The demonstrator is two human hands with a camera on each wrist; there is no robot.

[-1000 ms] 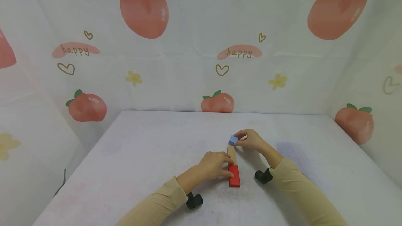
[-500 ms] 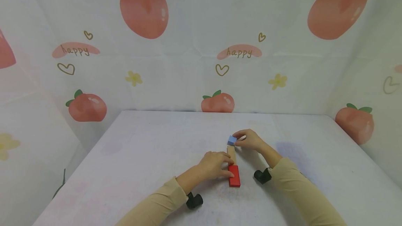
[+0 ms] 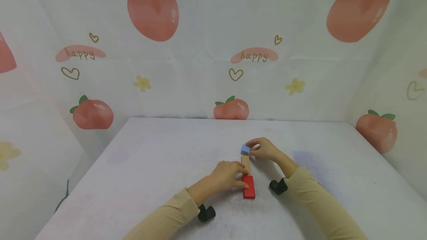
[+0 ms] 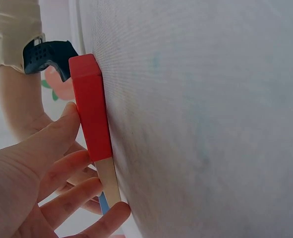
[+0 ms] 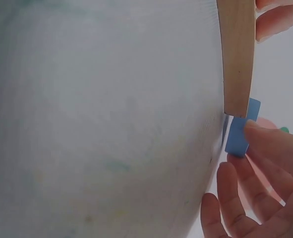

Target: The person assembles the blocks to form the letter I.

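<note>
On the white table lies a red rectangular block (image 3: 248,187), end to end with a plain wooden block (image 3: 245,164) beyond it. My left hand (image 3: 227,175) rests against their left side: its thumb touches the red block, and fingertips touch the wooden block. At the wooden block's far end, my right hand (image 3: 265,149) pinches a small blue block (image 3: 245,149) between thumb and forefinger. In the right wrist view the blue block (image 5: 242,130) overlaps the wooden block's end (image 5: 237,59) and reaches higher. Whether those two touch, I cannot tell.
The white table (image 3: 160,151) runs back to a cloth backdrop (image 3: 200,47) printed with fruit, flowers and hearts. Black wrist-worn devices stick out under both sleeves, one by the left sleeve (image 3: 206,213) and one by the right sleeve (image 3: 278,186).
My right hand has shifted slightly left with the blue block, which now sits more in line with the wooden block. The left hand and the other two blocks have stayed put.
</note>
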